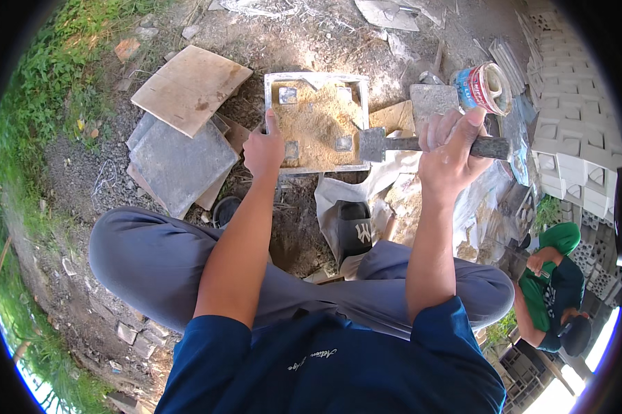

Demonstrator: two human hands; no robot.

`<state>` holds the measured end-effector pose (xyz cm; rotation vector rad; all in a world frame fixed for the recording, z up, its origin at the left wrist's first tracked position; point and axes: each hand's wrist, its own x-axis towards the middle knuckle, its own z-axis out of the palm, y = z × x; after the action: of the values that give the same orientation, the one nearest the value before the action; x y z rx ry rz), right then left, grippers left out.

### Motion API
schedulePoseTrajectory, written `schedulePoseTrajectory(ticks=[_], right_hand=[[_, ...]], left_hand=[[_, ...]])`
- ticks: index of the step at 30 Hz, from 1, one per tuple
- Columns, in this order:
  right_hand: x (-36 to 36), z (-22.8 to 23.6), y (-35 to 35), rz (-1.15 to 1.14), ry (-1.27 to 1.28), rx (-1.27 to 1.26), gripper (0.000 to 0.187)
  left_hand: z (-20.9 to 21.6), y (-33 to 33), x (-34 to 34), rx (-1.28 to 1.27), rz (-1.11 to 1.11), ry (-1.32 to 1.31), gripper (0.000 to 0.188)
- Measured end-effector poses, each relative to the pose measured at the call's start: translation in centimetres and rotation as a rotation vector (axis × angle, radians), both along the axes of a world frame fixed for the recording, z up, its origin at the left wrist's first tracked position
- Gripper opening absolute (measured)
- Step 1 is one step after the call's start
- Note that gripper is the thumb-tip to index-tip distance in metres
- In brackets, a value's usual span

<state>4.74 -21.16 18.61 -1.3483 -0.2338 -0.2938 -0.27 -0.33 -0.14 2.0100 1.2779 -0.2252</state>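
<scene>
A shallow rectangular mould frame (318, 76) with a pale rim lies on the ground before me, filled with tan, sandy material. Small grey square pieces show near its corners. My left hand (263, 148) is closed at the frame's left side, its index finger laid along the rim. In my right hand (452, 148) is a hammer (374, 144) with a blocky grey head and a dark handle. The hammer head is over or beside the right rim; whether it touches cannot be made out.
Stacked boards (190, 90) and grey slabs (183, 165) lie to the left. A round paint tin (483, 88) stands beyond my right hand. Pale blocks (577, 103) are piled along the right. Another person (552, 290) sits at the lower right. My sandal (354, 231) is near the frame.
</scene>
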Motion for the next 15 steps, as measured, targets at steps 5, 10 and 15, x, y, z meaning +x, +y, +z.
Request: schedulePoseTrajectory(ticks=[5, 10, 15], right_hand=[[0.6, -5.2, 1.1, 0.028, -0.025, -0.099, 0.046], [1.3, -2.7, 1.6, 0.081, 0.022, -0.043, 0.045], [2.8, -2.6, 0.5, 0.169, 0.003, -0.047, 0.043]], left_hand=[[-0.2, 0.0, 0.1, 0.023, 0.011, -0.025, 0.087], [-0.1, 0.2, 0.3, 0.030, 0.011, -0.029, 0.086], [0.6, -0.5, 0.3, -0.005, 0.000, -0.016, 0.085]])
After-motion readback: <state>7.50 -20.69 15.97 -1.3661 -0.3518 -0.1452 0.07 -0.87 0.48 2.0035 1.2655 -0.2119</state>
